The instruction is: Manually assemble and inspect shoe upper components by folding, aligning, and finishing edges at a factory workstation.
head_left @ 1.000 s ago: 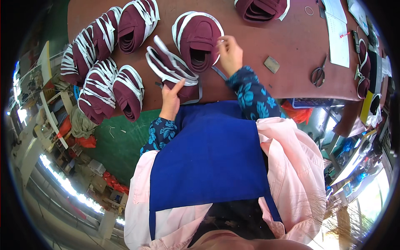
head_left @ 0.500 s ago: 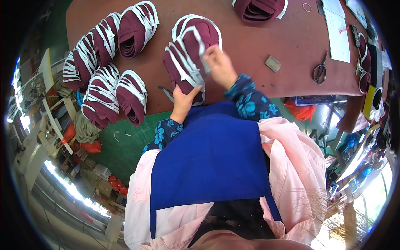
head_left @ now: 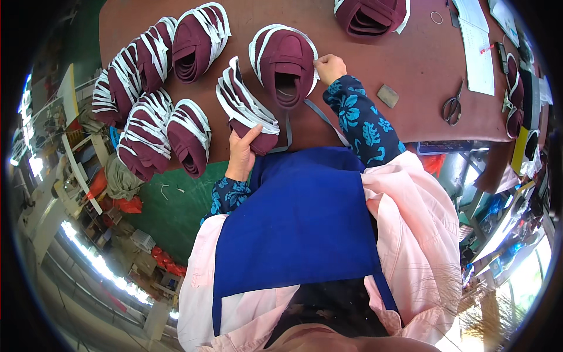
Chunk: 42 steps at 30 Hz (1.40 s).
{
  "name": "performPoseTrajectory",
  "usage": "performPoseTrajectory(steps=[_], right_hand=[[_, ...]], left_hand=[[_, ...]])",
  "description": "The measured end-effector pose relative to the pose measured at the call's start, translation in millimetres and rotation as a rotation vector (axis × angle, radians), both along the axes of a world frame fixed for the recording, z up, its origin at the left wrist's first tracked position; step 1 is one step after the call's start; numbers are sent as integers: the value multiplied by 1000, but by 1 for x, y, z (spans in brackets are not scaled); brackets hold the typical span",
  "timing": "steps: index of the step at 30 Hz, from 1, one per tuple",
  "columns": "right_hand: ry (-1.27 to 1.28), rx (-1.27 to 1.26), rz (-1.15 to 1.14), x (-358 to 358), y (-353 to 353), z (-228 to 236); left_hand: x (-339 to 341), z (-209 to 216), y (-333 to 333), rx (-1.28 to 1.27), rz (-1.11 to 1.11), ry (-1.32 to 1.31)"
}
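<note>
We are in a workshop, apparently for footwear: several stacks of maroon fabric shoe uppers with white edging [head_left: 287,54] sit on a broad reddish-brown tabletop [head_left: 416,61], along with dark metal scissors [head_left: 455,98] and white paper sheets [head_left: 477,61]. We also see a plain blue cloth apron [head_left: 296,223] over pale pink clothing [head_left: 410,217] and a green floor [head_left: 173,202] below.

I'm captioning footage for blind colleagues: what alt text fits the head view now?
The left hand holds white-edged maroon shoe uppers while the right hand is at the right edge of a similar stack on a brown table. More stacks lie to the left, scissors to the right.
</note>
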State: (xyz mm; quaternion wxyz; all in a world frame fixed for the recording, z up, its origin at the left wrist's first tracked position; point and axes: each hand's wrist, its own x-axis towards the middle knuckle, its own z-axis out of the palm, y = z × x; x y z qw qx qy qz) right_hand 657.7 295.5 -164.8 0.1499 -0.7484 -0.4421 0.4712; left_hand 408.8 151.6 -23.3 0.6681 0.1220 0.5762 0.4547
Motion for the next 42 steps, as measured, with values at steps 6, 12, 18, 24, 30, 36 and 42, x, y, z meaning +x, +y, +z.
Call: performPoseTrajectory(steps=[6, 12, 18, 24, 30, 36, 42], right_hand=[[-15, -32, -72, -13, -9, -19], [79, -23, -225, -18, -13, -4], [178, 40, -280, -13, -10, -24], [414, 7, -352, -9, -13, -5], [817, 200, -202, -22, -38, 60], [1028, -23, -125, -66, -51, 119], [772, 310, -164, -40, -18, 104]], left_hand=[[26, 5, 0, 161, -178, 259], [32, 8, 1, 329, -428, 581], [24, -13, 8, 279, -487, 541], [6, -18, 14, 231, -337, 485], [16, -6, 2, 249, -425, 523], [17, -10, 9, 126, -173, 255], [-30, 71, 35, 368, 78, 525]])
